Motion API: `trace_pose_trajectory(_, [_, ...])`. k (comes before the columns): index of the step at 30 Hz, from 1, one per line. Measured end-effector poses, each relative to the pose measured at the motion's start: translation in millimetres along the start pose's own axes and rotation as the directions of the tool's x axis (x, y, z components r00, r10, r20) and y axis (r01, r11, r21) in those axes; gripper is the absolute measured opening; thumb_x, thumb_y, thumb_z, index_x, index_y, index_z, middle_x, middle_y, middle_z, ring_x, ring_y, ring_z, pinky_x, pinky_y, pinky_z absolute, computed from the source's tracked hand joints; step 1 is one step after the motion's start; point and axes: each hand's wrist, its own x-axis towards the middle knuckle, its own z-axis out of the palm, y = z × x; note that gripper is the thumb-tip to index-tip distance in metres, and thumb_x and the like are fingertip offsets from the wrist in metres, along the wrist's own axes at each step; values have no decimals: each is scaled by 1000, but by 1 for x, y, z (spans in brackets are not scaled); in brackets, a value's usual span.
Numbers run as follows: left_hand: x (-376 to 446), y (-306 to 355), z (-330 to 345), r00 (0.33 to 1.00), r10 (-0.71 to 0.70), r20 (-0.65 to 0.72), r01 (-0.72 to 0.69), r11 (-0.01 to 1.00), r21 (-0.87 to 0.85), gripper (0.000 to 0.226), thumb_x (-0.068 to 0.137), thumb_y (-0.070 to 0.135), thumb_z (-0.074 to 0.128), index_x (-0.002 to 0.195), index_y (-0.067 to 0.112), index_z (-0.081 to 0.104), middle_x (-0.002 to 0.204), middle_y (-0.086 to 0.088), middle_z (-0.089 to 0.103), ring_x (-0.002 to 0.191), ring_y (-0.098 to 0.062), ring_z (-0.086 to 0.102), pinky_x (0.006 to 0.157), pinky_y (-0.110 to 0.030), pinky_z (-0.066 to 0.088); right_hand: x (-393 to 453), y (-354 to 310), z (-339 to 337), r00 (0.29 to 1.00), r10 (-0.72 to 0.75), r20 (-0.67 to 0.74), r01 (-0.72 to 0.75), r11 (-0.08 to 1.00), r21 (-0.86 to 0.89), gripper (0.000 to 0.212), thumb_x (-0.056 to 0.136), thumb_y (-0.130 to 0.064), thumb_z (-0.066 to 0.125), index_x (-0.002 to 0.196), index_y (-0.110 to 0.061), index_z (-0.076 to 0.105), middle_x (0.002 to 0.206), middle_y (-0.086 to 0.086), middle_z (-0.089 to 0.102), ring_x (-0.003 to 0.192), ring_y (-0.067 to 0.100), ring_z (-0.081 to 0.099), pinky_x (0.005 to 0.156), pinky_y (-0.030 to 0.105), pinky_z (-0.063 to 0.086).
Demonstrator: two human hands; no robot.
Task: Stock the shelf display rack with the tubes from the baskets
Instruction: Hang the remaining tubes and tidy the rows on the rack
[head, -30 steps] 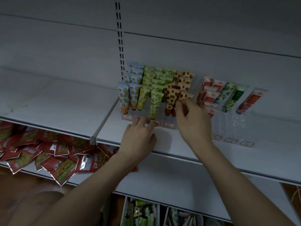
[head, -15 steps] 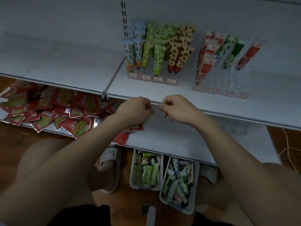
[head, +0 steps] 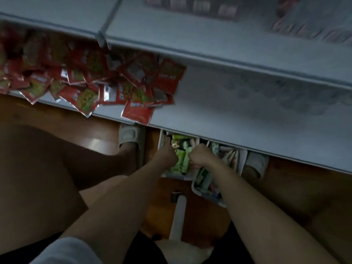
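Both hands down in the left basket
Left hand and right hand were curled among green tubes; grip apparently unclear

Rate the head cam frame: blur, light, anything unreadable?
Head view: dim overall, motion-blurred worst along the top, where the display rack smears past reading. Red packets stay recognisable. Both hands, left hand and right hand, sit over the left basket, but finger detail is lost.
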Motion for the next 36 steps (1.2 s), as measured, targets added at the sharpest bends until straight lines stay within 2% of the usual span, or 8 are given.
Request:
trace_pose_trajectory(4, [37, -13, 45, 999, 16, 37, -14, 998, -61, 16, 89, 4, 57, 100, 9, 67, 104, -17, 63, 103, -31, 61, 89, -37, 49, 40, 22, 35, 996, 39, 80, -34, 997, -65, 24, 96, -9, 45, 72, -13, 46, 63, 8, 36, 52, 18, 30, 51, 28, 25])
trace_pose_trajectory(5, [46, -14, 54, 998, 36, 43, -32, 996, -85, 24, 90, 3, 57, 113, 4, 65, 115, -18, 63, 109, -32, 59, 89, -36, 47, 48, 24, 44, 995, 34, 91, -28, 998, -63, 11, 97, -10, 45, 98, -8, 56, 74, 12, 45, 57, 18, 36, 53, 27, 30])
trace_pose_trajectory(7, [58, -12, 65, 993, 67, 94, -57, 993, -102, 32, 94, 3, 52, 126, -1, 56, 122, -22, 60, 110, -34, 58, 90, -39, 48, 66, 31, 60, 998, 45, 43, -44, 999, -21, 49, 98, -9, 47, 143, -2, 30, 115, 19, 54, 78, 19, 49, 63, 30, 40])
trace_pose_trajectory(9, [68, -15, 73, 992, 48, 117, -34, 992, -125, 33, 97, 8, 51, 128, -2, 51, 120, -24, 59, 107, -35, 58, 88, -41, 48, 74, 36, 69, 1000, 30, -6, -30, 999, -13, 66, 96, -10, 53, 149, 1, 16, 143, 22, 39, 112, 28, 51, 85, 36, 44])
trace_pose_trajectory(15, [67, -35, 95, 995, -85, 54, 96, 969, -226, 47, 96, 21, 59, 138, 11, 40, 120, -15, 61, 94, -26, 61, 43, -20, 34, 73, 49, 92, 997, -27, -76, 12, 982, -189, 52, 98, -7, 50, 146, -2, 30, 154, 19, 23, 139, 34, 28, 107, 45, 36])
trace_pose_trajectory(26, [52, -72, 122, 998, -59, 19, 62, 948, -313, 37, 93, 18, 63, 128, 10, 53, 117, -18, 63, 103, -33, 61, 74, -32, 45, 56, 80, 133, 994, -107, -13, 102, 969, -224, 36, 95, 4, 46, 131, 2, 47, 142, 21, 35, 130, 35, 34, 96, 37, 36])
trace_pose_trajectory(31, [52, -62, 124, 985, -128, -116, 104, 977, -188, 27, 95, 36, 58, 111, 16, 63, 101, -10, 68, 90, -29, 65, 67, -30, 42, 48, 75, 136, 975, -80, -209, 113, 981, 156, 18, 99, -3, 42, 109, -15, 33, 78, -6, 37, 64, 7, 37, 59, 32, 31])
trace_pose_trajectory(36, [60, -52, 128, 962, -178, -206, 174, 984, -40, 25, 96, 32, 54, 106, 11, 64, 100, -10, 67, 87, -29, 66, 64, -32, 40, 65, 65, 133, 967, 22, -256, -24, 1000, -4, 31, 104, -7, 27, 129, -1, 46, 93, 7, 51, 86, 22, 52, 66, 27, 30])
